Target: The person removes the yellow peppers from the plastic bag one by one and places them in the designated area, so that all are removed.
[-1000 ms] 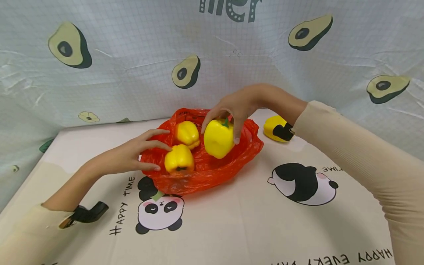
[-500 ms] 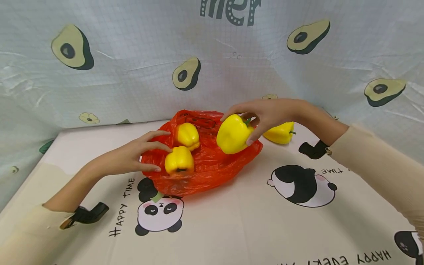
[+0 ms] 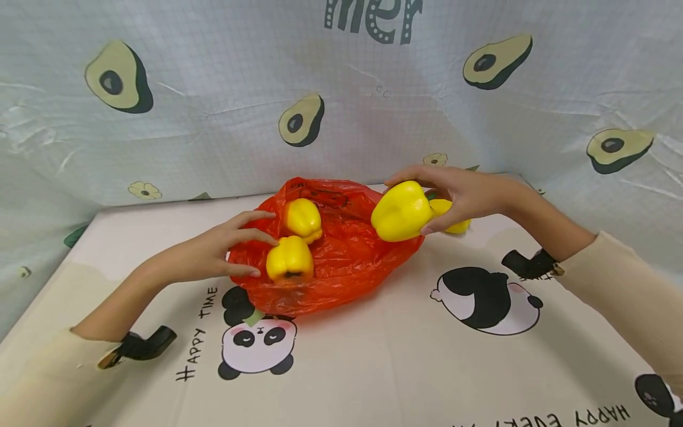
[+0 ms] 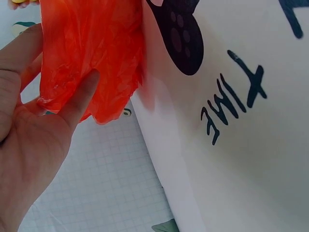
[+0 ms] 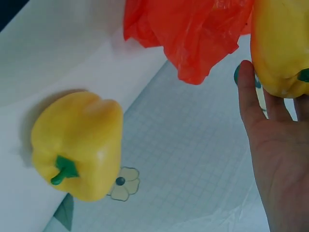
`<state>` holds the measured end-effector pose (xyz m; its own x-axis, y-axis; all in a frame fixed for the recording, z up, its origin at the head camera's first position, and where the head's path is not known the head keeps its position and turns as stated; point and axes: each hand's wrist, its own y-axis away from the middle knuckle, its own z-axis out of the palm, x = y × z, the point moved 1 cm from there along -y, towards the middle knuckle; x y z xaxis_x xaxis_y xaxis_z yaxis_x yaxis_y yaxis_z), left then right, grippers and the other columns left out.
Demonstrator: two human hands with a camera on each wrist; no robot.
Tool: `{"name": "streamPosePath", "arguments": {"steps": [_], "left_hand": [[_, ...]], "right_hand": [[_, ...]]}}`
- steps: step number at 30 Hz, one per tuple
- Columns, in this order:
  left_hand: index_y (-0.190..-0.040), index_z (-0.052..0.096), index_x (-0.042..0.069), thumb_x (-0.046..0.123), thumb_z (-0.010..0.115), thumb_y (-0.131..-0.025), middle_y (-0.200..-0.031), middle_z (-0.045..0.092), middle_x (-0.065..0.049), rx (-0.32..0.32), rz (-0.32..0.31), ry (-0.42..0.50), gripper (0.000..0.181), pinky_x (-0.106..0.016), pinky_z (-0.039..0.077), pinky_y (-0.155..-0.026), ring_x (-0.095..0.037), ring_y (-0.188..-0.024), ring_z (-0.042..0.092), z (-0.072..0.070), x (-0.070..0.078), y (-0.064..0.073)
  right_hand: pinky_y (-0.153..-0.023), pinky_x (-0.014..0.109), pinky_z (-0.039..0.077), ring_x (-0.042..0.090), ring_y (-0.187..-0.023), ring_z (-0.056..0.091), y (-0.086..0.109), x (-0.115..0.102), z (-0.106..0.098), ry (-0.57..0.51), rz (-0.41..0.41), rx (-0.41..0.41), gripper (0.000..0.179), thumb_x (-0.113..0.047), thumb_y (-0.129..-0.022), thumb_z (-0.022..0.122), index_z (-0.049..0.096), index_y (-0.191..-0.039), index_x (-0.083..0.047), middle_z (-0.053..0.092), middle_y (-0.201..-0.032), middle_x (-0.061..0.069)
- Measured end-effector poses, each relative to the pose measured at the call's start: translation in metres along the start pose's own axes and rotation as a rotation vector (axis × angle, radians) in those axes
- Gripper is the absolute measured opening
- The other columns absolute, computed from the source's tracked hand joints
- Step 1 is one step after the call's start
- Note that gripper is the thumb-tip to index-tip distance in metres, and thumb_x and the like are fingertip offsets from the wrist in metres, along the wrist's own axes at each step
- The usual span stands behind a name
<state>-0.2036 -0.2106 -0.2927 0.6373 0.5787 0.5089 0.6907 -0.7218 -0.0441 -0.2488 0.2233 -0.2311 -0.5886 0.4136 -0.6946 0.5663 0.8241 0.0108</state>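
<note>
My right hand (image 3: 466, 190) grips a yellow bell pepper (image 3: 400, 212) above the right rim of a red plastic bag (image 3: 347, 243). In the right wrist view, the fingers and palm lie along the held pepper near its green stem. Inside the bag's left half sit two more yellow bell peppers, one at the back (image 3: 304, 218) and one in front (image 3: 290, 258). My left hand (image 3: 210, 249) rests at the bag's left side with fingers spread. Its thumb touches the red plastic in the left wrist view.
Another yellow bell pepper (image 5: 79, 145) lies on the table right of the bag, partly behind my right hand in the head view. The panda-print tablecloth (image 3: 373, 362) covers the table. A pale curtain with avocado prints (image 3: 213, 118) hangs behind it.
My right hand has lifted the bell pepper out from inside the bag and moved it right to the bag's right rim, tilting it over. The left hand has stayed in place.
</note>
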Motion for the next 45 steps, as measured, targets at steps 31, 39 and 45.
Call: {"name": "streamPosePath", "arguments": {"steps": [31,39,45], "left_hand": [[-0.127,0.067,0.020,0.018,0.083,-0.086,-0.159,0.033,-0.011,0.003,0.010,0.003,0.044,-0.066,0.036,-0.111,-0.042,-0.147,0.028,-0.002,-0.004,-0.001],[-0.128,0.066,0.021,0.019,0.083,-0.086,-0.161,0.031,-0.010,-0.004,-0.010,0.006,0.045,-0.065,0.037,-0.111,-0.041,-0.148,0.026,-0.001,-0.004,-0.001],[-0.128,0.067,0.021,0.018,0.083,-0.086,-0.160,0.032,-0.010,-0.002,-0.006,0.009,0.045,-0.065,0.036,-0.112,-0.041,-0.148,0.026,-0.001,-0.004,-0.001]], "right_hand": [[-0.095,0.019,0.053,0.016,-0.113,0.062,0.075,0.031,-0.002,0.004,0.074,0.248,0.078,0.003,-0.079,0.084,0.048,-0.147,-0.010,0.056,-0.141,0.000],[-0.092,0.016,0.053,0.014,-0.112,0.061,0.094,0.035,-0.007,0.035,0.172,0.314,0.078,0.001,-0.080,0.083,0.047,-0.148,-0.014,0.056,-0.140,-0.001],[-0.087,0.015,0.053,0.012,-0.109,0.060,0.110,0.042,-0.010,0.041,0.224,0.383,0.076,0.003,-0.081,0.081,0.047,-0.148,-0.013,0.057,-0.137,-0.003]]}}
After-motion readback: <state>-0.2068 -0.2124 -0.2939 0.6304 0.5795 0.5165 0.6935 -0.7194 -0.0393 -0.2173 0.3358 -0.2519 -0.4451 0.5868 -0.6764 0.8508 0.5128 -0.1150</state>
